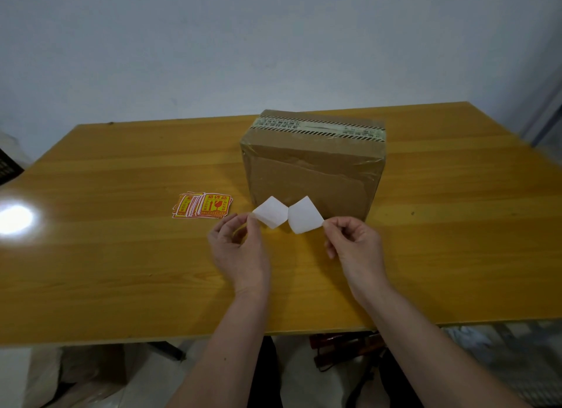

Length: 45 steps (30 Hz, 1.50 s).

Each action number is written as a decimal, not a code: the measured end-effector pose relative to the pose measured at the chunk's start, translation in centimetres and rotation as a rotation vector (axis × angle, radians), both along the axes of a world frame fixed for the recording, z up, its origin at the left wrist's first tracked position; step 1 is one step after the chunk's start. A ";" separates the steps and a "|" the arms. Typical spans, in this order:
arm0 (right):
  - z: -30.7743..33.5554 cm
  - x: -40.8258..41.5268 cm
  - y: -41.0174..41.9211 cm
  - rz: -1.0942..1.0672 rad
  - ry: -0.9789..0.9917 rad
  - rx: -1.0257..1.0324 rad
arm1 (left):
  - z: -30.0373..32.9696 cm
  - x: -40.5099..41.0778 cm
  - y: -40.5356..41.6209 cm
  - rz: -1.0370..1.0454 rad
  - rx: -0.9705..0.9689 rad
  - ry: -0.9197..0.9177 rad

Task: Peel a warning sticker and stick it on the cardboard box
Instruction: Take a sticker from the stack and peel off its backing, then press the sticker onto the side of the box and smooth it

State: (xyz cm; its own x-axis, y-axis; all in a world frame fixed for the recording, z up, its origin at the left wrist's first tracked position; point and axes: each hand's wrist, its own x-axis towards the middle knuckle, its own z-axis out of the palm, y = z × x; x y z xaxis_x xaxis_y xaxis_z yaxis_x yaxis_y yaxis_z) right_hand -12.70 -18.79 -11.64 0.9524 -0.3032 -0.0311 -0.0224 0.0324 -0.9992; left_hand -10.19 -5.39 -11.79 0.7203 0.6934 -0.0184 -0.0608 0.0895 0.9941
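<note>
**Two white squares pinched above the table**

Widest of all, the glossy yellow-wood table [121, 255], planks running side to side, a glare patch at its left edge. On it stands the cardboard box [313, 170], brown and creased, clear tape wrinkled across its front, a striped printed tape along the top. Left of the box lies a fanned stack of stickers [203, 205], red and yellow, rounded corners, flat on the wood. Both forearms reach in from below. The left hand [240, 249] pinches one white sheet [271, 211] by its corner; the right hand [354, 246] pinches another white sheet [304, 214], thumb against forefinger. The sheets meet near their inner corners, just before the box's front; which one is sticker, which backing, cannot be told.
</note>
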 end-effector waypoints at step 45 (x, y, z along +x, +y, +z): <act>1.8 -1.3 2.6 -0.044 -0.623 -1.148 | 2.9 -4.7 -2.9 -0.323 -0.611 0.022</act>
